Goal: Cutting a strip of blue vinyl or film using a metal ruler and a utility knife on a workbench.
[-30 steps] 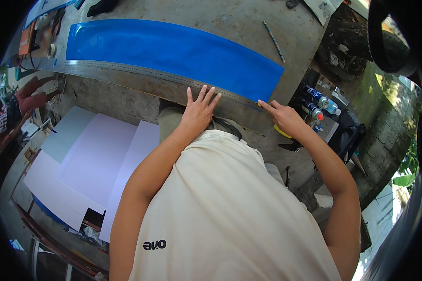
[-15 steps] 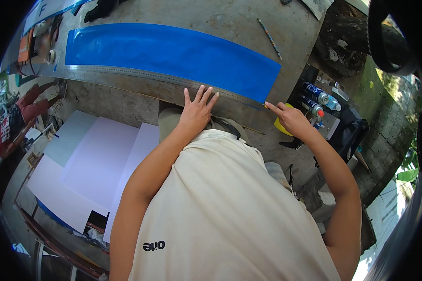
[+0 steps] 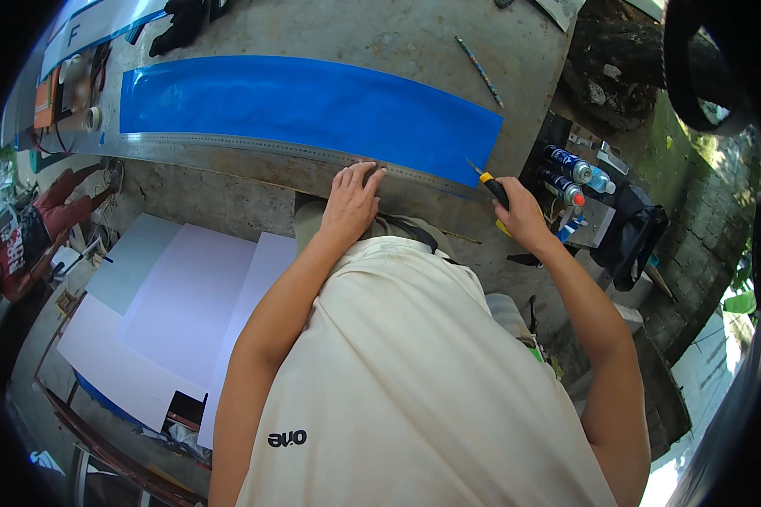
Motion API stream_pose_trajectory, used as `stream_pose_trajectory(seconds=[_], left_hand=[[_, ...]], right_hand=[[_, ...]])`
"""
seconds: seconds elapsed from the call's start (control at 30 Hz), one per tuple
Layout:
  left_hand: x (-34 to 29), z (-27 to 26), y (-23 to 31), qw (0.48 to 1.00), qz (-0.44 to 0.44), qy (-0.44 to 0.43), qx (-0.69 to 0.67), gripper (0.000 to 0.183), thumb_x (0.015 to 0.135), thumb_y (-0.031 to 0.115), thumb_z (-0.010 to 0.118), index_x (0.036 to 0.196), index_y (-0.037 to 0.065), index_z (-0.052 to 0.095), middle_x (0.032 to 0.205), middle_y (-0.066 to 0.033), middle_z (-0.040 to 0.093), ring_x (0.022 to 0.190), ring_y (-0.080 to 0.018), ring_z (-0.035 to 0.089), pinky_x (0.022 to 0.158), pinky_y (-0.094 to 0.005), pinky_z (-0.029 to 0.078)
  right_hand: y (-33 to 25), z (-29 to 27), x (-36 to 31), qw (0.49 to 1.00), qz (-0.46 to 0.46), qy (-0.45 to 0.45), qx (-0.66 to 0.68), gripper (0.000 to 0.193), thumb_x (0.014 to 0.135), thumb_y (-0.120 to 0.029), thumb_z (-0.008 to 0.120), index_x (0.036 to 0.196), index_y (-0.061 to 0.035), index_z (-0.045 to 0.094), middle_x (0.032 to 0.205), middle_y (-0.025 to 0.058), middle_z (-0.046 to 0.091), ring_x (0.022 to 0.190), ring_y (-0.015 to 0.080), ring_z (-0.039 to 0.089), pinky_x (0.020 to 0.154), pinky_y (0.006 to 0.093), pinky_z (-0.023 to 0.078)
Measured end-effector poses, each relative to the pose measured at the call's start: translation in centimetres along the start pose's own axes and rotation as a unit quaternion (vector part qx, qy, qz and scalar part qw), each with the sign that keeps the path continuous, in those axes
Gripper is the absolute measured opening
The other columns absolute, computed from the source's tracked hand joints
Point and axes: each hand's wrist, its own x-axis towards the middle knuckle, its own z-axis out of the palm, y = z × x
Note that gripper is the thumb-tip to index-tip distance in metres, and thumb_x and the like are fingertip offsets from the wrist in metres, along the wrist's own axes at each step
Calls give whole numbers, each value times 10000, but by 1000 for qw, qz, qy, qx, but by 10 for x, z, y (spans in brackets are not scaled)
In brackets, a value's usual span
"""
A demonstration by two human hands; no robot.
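The blue plastic sheet (image 3: 304, 106) lies at twelve o'clock, the metal ruler (image 3: 254, 145) along its near edge. The left hand (image 3: 353, 203), loosely spread, grasps nothing; its fingertips press the ruler, probably against slipping. At two o'clock, the right hand (image 3: 522, 218) is wrapped around a utility knife (image 3: 493, 186), seemingly for steady control.

- Ahead of your left hand (image 3: 353, 203) and right hand (image 3: 520, 213) spreads a broad, flat, grey tabletop (image 3: 380, 40) with brownish stains.
- Left of your left hand, past the table's near edge, you have a strip of rough grey concrete floor (image 3: 216, 193).
- Farther left and nearer you runs a brownish-red rail (image 3: 74, 419), beside large, flat, white sheets (image 3: 182, 291).
- Well right of your right hand lies grey block paving (image 3: 689, 241), with bright daylight and a broad green leaf (image 3: 740, 302) beyond.
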Motion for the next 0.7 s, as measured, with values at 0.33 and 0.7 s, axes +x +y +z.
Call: stream_pose_trajectory(seconds=[0.33,0.7], left_hand=[[-4,-17,-67,977,-150,138,-57,548,832,88,811,1333,161,601,1373,-114,493,1165,-323,563,978,-467,489],[-1,-27,-84,980,-136,127,-70,417,893,104,765,1267,130,582,1317,-128,498,1196,-361,585,935,-475,541]], right_hand=[[21,80,-5,967,119,218,54,534,747,-53,875,1211,-27,610,1228,168,537,1100,407,586,935,447,499],[28,95,-8,960,110,253,49,430,815,-88,831,1188,-26,628,1140,157,578,1055,397,608,895,438,500]])
